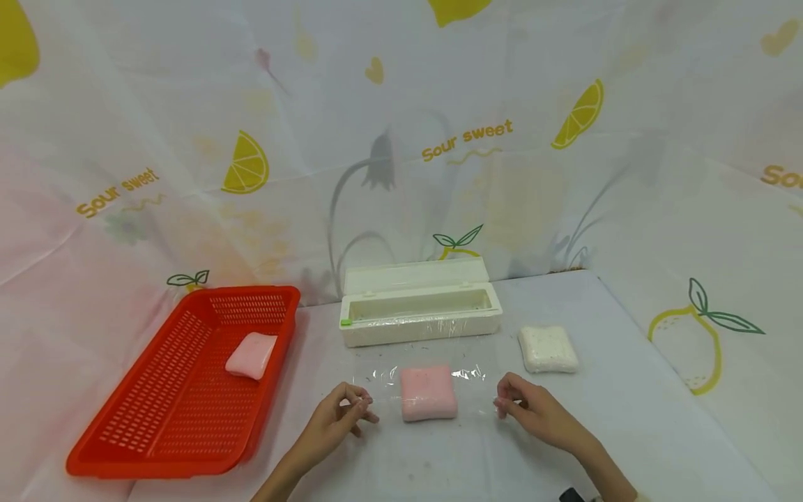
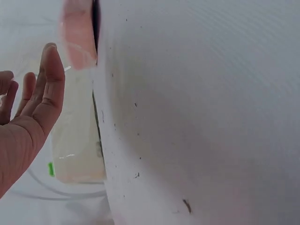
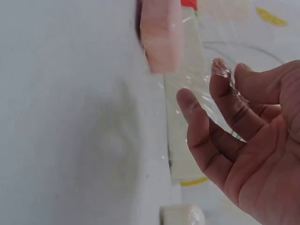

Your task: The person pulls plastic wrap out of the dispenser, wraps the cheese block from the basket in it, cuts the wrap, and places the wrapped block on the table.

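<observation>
A sheet of clear cling film (image 1: 473,376) stretches from a white cling film dispenser (image 1: 420,326) towards me. At its near left corner my left hand (image 1: 339,418) pinches the film between thumb and fingertips. My right hand (image 1: 530,406) pinches the near right corner; in the right wrist view the film (image 3: 236,89) bunches between thumb and index finger. Between the hands a pink, pillow-shaped square block (image 1: 429,397) lies on the table, with film across at least its far part. The dispenser's lid stands raised, and a green slider (image 1: 346,322) sits at its left end.
On the left stands a red perforated basket (image 1: 169,446) with another pink block (image 1: 252,354) inside. A white square block (image 1: 548,348) lies beyond my right hand. A lemon-printed cloth (image 1: 439,188) hangs behind the table.
</observation>
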The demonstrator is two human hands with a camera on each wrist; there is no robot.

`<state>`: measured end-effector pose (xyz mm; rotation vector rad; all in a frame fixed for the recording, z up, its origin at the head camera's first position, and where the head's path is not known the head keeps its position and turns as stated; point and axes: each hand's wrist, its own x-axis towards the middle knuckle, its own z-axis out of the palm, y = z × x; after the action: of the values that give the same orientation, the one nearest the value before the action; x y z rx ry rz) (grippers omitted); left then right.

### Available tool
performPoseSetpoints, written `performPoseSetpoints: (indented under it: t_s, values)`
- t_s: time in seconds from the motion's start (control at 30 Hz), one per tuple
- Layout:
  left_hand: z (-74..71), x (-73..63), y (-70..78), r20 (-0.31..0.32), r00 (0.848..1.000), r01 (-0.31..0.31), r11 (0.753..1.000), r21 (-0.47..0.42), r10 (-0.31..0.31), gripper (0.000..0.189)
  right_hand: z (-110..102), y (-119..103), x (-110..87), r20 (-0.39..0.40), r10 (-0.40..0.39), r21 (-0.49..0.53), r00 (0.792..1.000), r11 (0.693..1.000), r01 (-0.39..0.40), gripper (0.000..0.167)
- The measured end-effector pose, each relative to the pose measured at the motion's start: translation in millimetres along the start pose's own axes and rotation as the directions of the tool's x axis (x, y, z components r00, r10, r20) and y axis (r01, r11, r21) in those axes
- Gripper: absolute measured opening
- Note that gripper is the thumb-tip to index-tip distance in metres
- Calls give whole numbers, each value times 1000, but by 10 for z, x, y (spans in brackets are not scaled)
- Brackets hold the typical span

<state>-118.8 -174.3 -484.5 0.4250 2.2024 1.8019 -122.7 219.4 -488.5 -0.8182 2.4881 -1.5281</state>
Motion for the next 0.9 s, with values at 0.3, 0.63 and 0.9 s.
performPoseSetpoints:
  t_s: [0.3, 0.63, 0.9]
  values:
    - [46, 179, -39, -86, 986, 139, 988, -75, -145, 23, 100, 68, 221, -27, 260, 263, 965, 933, -244, 22]
    - [82, 321, -139, -184, 959, 230, 971, 60, -216, 15, 272, 87, 384, -199, 446, 184, 873, 892, -414, 9]
    - [102, 364, -215, -212, 954, 261, 935, 241, -212, 12, 302, 125, 421, -229, 420, 67, 878, 907, -416, 6]
